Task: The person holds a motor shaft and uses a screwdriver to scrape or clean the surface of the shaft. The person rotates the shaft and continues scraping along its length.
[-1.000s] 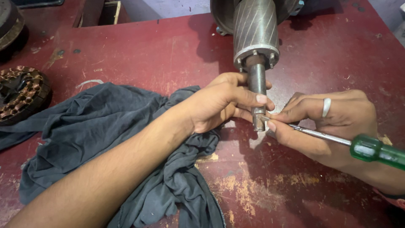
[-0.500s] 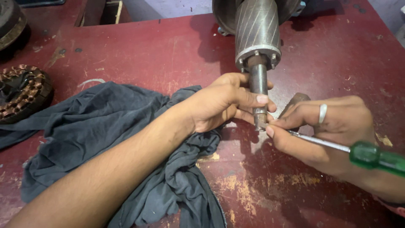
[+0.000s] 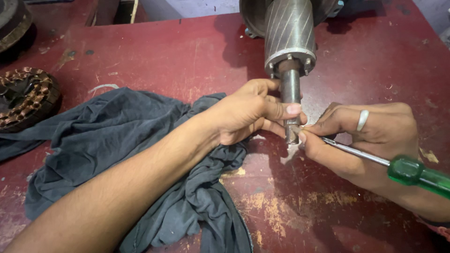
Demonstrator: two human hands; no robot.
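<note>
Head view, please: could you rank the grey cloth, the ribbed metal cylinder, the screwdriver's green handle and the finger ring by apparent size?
1. Grey cloth
2. Ribbed metal cylinder, partly cut off at the top edge
3. Green handle, partly cut off at the right edge
4. Ring

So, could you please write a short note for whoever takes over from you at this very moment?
Left hand: fingers wrapped round the steel shaft of the rotor, thumb near its tip.
Right hand: holding the green-handled screwdriver, its tip at the shaft's end, where a small pale bit sits that I cannot make out.
The rotor lies on the red table; a grey cloth is under the left forearm; a copper-wound coil lies far left.
Done: nothing visibly removed. Left: the work at the shaft tip.
</note>
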